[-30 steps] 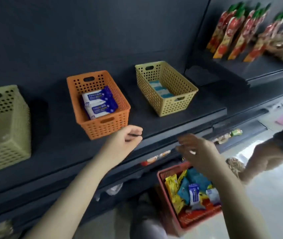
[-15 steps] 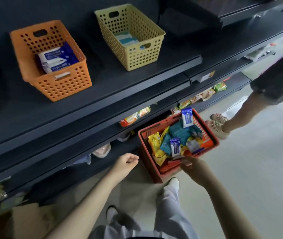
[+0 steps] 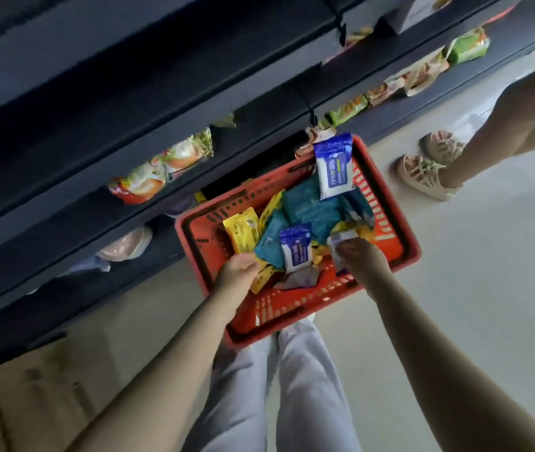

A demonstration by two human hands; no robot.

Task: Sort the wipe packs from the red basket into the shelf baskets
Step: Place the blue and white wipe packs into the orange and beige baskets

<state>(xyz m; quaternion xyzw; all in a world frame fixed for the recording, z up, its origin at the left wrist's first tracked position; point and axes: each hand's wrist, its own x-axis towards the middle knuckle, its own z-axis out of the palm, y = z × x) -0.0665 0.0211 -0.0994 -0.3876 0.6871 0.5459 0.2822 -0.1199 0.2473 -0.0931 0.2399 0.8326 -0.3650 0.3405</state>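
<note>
Picking is under way: in the red basket (image 3: 399, 243) on the floor (image 3: 471, 288), the right hand (image 3: 359, 257) clamps its grip on a pale wipe pack (image 3: 341, 239), the left hand (image 3: 237, 270), grip unreadable, meets a yellow pack (image 3: 261, 278); next should come lifting to the matching shelf basket.

You wear loose, pale grey trousers (image 3: 292, 402). Your left hand (image 3: 237, 272) and right hand (image 3: 357, 256) are bare, as are both forearms (image 3: 168, 370) as far as they show.
</note>
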